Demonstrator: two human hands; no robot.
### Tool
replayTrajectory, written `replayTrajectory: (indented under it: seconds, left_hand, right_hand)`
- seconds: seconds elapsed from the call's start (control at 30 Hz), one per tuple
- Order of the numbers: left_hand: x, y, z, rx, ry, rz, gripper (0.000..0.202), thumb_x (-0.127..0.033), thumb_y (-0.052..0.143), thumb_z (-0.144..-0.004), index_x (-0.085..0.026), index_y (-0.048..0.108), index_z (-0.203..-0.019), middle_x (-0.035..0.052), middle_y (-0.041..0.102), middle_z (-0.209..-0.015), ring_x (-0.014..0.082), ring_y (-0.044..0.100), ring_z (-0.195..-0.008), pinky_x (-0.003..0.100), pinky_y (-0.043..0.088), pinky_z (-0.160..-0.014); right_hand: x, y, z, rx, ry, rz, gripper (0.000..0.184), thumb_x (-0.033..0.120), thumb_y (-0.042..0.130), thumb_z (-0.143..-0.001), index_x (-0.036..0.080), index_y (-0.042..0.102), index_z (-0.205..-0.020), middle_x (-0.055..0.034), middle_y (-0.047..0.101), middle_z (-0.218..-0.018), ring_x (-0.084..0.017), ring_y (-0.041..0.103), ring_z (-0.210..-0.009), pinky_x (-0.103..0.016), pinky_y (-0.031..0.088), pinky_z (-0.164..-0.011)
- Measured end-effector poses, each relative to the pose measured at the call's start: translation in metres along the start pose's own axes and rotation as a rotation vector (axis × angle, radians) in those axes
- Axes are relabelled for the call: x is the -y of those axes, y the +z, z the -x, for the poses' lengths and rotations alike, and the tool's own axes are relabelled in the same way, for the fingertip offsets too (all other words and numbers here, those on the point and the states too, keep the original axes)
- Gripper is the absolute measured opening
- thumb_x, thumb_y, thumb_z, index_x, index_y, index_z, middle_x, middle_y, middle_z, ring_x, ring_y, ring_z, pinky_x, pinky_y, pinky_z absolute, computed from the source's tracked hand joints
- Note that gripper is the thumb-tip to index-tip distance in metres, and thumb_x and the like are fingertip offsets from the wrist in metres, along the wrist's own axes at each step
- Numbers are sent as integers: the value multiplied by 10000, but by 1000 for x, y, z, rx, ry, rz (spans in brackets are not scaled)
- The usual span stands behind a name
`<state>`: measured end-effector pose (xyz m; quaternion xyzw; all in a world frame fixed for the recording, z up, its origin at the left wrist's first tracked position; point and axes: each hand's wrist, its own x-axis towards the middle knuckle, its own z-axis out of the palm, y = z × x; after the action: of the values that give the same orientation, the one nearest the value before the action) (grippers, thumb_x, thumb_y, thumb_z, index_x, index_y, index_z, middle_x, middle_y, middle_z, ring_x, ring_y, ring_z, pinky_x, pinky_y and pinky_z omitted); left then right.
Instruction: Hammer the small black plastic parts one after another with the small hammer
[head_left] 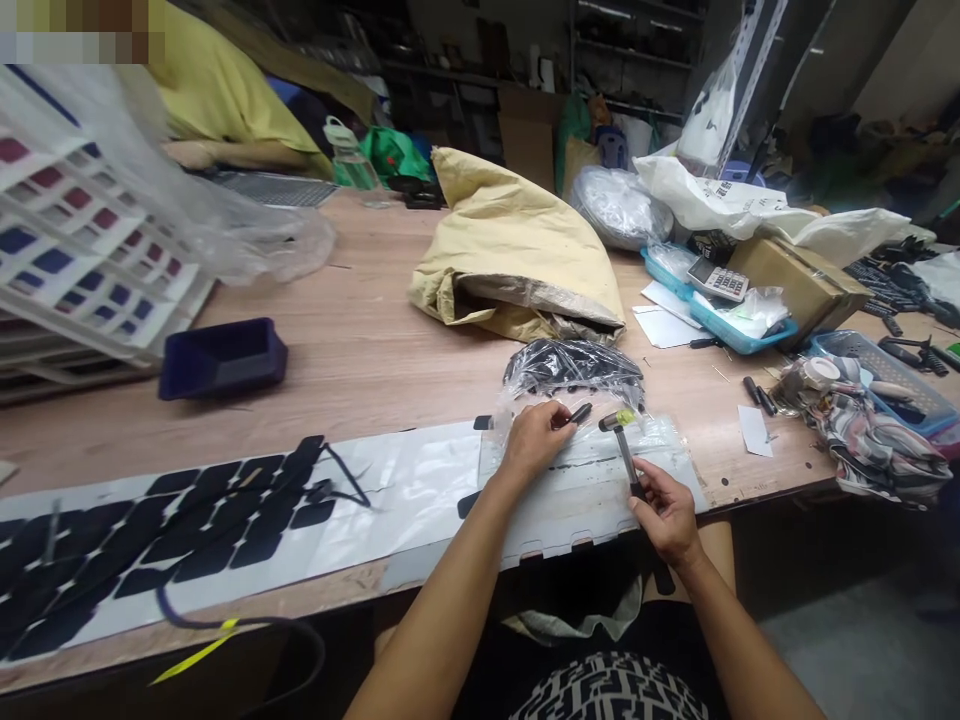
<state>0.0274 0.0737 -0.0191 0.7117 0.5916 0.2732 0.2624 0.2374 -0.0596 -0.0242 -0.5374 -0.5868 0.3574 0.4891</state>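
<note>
In the head view my right hand (666,512) is closed around the dark handle of a small hammer (625,452). Its yellow-tipped head lies over the pale work surface, just right of my left hand. My left hand (534,438) pinches a small black pointed piece (580,412), whose exact kind I cannot make out. Under both hands lies a whitish sheet (555,505) covered with clear plastic. Just beyond my left hand rests a clear plastic bag (574,365) filled with black parts.
A yellow sack (517,240) lies behind the bag. Left are a dark blue tray (223,358), a white basket (90,230) and a strip with black patches (225,510). Right are a blue tray (750,335), a calculator (718,279) and bunched cloth (862,420). A person in yellow (225,90) is across the table.
</note>
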Motion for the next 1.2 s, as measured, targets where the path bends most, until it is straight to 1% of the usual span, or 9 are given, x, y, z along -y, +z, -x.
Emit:
replayTrajectory:
  seconds: [0.1, 0.27, 0.4, 0.67, 0.87, 0.97, 1.07, 1.13, 1.2]
  left_hand:
    - [-6, 7, -2, -47, -26, -94, 272, -365, 658, -779, -219, 709, -1004, 40, 696, -891, 238, 594, -913, 341, 430, -821]
    - [-17, 4, 3, -56, -2, -155, 160, -338, 643, -810, -231, 729, -891, 53, 686, -932, 257, 575, -964, 371, 413, -845]
    - [-9, -2, 22, 2, 125, -65, 128, -308, 686, -788, -248, 720, -896, 27, 695, -939, 244, 560, -976, 387, 388, -898]
    - [8, 5, 31, 22, 45, 81, 174, -301, 759, -741, -241, 727, -900, 11, 685, -928, 223, 551, -967, 359, 404, -878]
    - [6, 6, 29, 16, 34, 75, 169, -299, 785, -722, -250, 748, -879, 10, 679, -897, 221, 554, -947, 351, 405, -857]
    - [6, 6, 29, 10, 34, 65, 153, -295, 778, -733, -251, 759, -878, 9, 670, -871, 217, 547, -933, 349, 404, -845]
    - [7, 6, 30, 6, 40, 65, 126, -288, 763, -747, -269, 772, -871, 7, 660, -845, 211, 542, -912, 354, 401, -848]
    - [7, 7, 30, -3, 45, 73, 148, -299, 770, -740, -285, 777, -888, 6, 662, -856, 212, 543, -921, 358, 402, -857]
    - [8, 8, 30, -13, 49, 78, 175, -308, 777, -733, -288, 779, -907, 8, 668, -878, 214, 546, -935, 356, 407, -861]
  right_hand:
    - [0, 0, -1, 2, 0, -1, 478, 219, 621, -782, 161, 636, -1256, 2, 574, -771, -100, 483, -574, -206, 384, -466]
    - [1, -1, -1, 1, -5, 8, 468, 216, 621, -782, 159, 640, -1247, 4, 571, -767, -94, 466, -560, -214, 377, -474]
    - [2, 0, 1, -8, -16, 10, 479, 210, 618, -788, 150, 631, -1263, 5, 562, -765, -86, 445, -545, -210, 363, -464]
    - [4, 0, 1, 92, -84, 180, 502, 159, 619, -762, 153, 648, -1263, 6, 571, -770, -70, 392, -500, -203, 359, -442]
    - [21, 6, 0, 89, -226, 285, 506, 149, 609, -779, 155, 638, -1284, -32, 648, -817, -129, 549, -569, -249, 494, -522]
    - [30, 12, -1, 114, -345, 331, 525, 127, 592, -782, 174, 624, -1304, -79, 717, -962, -197, 666, -738, -308, 570, -669]
    - [30, 15, -3, 131, -391, 390, 530, 107, 574, -774, 190, 632, -1294, -100, 733, -1069, -241, 699, -877, -361, 580, -803]
    - [27, 15, -3, 117, -359, 394, 517, 117, 578, -776, 193, 640, -1284, -91, 735, -1023, -231, 695, -831, -352, 585, -775]
    - [25, 13, -2, 93, -310, 370, 504, 140, 589, -786, 189, 639, -1286, -67, 716, -924, -186, 650, -678, -309, 575, -657]
